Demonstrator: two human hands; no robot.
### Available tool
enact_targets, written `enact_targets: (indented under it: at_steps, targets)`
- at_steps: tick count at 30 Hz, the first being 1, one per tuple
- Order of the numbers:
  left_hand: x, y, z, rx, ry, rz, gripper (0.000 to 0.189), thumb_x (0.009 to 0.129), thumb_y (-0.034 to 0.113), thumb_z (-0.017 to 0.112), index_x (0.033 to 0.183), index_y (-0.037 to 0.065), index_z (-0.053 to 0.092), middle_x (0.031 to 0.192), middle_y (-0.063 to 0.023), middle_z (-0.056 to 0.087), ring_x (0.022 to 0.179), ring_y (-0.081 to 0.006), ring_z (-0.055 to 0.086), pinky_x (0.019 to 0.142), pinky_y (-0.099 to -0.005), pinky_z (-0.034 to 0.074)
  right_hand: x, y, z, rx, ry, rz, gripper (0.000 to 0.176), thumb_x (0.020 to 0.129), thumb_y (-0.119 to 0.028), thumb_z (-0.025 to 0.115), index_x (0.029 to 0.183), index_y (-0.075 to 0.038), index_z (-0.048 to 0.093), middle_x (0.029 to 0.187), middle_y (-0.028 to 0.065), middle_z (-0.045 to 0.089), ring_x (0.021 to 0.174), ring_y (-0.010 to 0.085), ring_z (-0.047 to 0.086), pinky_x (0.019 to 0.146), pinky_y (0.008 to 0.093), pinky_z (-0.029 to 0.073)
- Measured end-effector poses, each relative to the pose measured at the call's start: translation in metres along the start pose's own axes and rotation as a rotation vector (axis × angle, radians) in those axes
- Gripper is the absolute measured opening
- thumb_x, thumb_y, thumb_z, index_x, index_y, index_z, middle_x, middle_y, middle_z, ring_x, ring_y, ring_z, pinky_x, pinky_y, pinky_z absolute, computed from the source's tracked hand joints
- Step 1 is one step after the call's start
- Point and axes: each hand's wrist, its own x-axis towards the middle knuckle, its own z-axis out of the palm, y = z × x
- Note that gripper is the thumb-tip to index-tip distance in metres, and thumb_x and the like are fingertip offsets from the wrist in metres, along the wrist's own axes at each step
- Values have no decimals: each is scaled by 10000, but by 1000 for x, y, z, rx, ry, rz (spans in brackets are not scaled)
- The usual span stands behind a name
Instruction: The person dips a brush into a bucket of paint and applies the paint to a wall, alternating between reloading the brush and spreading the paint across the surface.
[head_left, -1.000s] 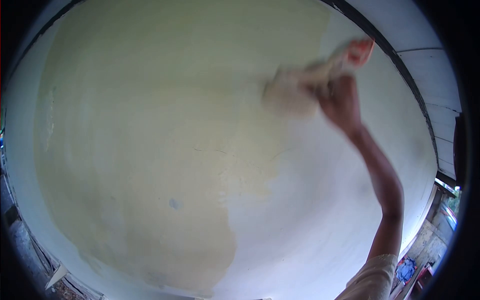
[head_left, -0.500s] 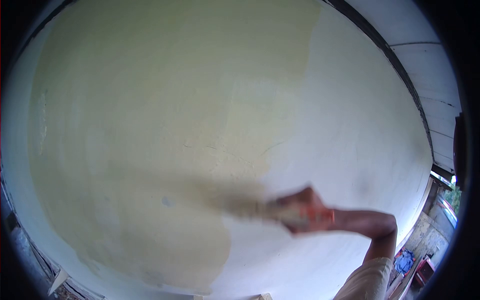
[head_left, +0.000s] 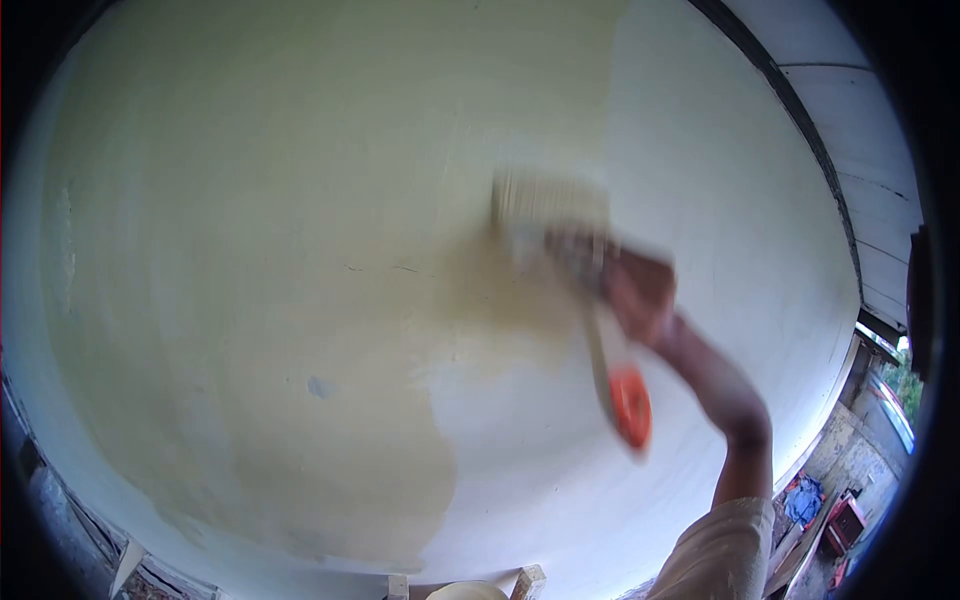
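My right hand (head_left: 640, 290) is closed around a wide paintbrush (head_left: 552, 195), near where the bristles join the handle. The bristles point up and overlap the wall (head_left: 250, 230), and the pale handle with its orange end hangs down below my fist. Hand and brush are smeared by motion. A yellowish-green tint covers much of the wall's left and middle, with an uneven edge against the whiter right side. Thin cracks and a small grey spot mark the tinted part. My left hand is out of view.
At the bottom edge, a round pale rim (head_left: 468, 591) shows between two wooden ends, one of them a block (head_left: 528, 581). A dark beam (head_left: 790, 110) curves along the upper right. Low on the right lie a blue cloth (head_left: 803, 499) and a red object (head_left: 847, 522).
My right hand has moved upward, and the brush has turned from pointing left to pointing up. The pale rim at the bottom edge has come into view.
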Motion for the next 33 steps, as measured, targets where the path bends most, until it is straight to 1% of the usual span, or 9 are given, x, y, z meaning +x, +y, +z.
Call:
enact_targets:
  at_steps: [2, 3, 5, 9, 11, 15, 26, 29, 33]
  targets:
    - [-1, 2, 1, -25, 27, 24, 360, 766, 265, 667, 986, -14, 608, 879, -140, 651, 804, -271, 615, 705, -337, 508, -28, -79, -21, 274, -284, 79, 279, 773, -164, 563, 1026, -64, 622, 1005, 102, 645, 857, 215, 650, 745, 307, 538]
    - [-2, 2, 2, -41, 47, 30, 359, 765, 261, 669, 987, -14, 608, 879, -139, 651, 804, -269, 615, 706, -336, 508, -41, -100, -23, 255, -68, -148, 289, 780, -189, 578, 1029, -45, 609, 992, 108, 647, 915, 219, 640, 772, 301, 531]
    - [-5, 8, 0, -165, 36, -175, 364, 749, 247, 687, 989, -14, 605, 885, -145, 650, 803, -266, 613, 718, -340, 503, -69, -143, -23, 392, -105, -190, 189, 764, -172, 590, 909, -52, 616, 981, 101, 651, 899, 211, 643, 761, 303, 535]
    - [14, 65, -13, -56, -87, -122, 399, 723, 236, 717, 1011, -13, 599, 884, -152, 646, 807, -254, 610, 723, -346, 497, -147, -247, -6, 1069, -280, 385, 248, 648, -123, 634, 887, -61, 613, 808, 92, 633, 707, 243, 625, 619, 328, 516]
    - [8, 10, -3, 107, -122, -39, 396, 773, 250, 680, 1059, -2, 576, 964, -149, 620, 866, -254, 580, 779, -354, 472, -160, -285, -4, 1220, -372, 639, 277, 626, -149, 657, 887, -67, 618, 730, 84, 607, 655, 264, 603, 569, 348, 491]
    - [1, -2, 8, 81, -12, -136, 371, 610, 126, 725, 940, 13, 597, 852, -179, 634, 782, -339, 627, 708, -398, 500, -199, -356, 10, 1207, -686, 982, 275, 707, -261, 671, 925, -99, 628, 750, 96, 629, 678, 292, 609, 604, 368, 498]
    - [17, 18, -20, 450, -343, -111, 589, 530, 254, 791, 1039, 32, 592, 971, -164, 602, 907, -329, 579, 787, -422, 469, -237, -379, 11, 1154, -768, 991, 261, 750, -320, 644, 934, -134, 651, 857, 87, 636, 771, 319, 606, 646, 393, 490]
    - [32, 53, -22, 89, -253, -13, 411, 691, 335, 698, 918, 11, 584, 802, -168, 621, 702, -319, 603, 652, -405, 477, -240, -368, 16, 1158, -755, 978, 267, 784, -347, 595, 972, -162, 638, 816, 54, 638, 663, 279, 607, 574, 375, 489]
    - [51, 91, -18, -300, -314, -297, 379, 876, 240, 551, 1163, 2, 484, 1109, -159, 543, 995, -258, 509, 873, -353, 409, -254, -377, 28, 1107, -876, 825, 284, 801, -387, 562, 993, -190, 629, 823, 43, 641, 606, 265, 596, 545, 378, 485]
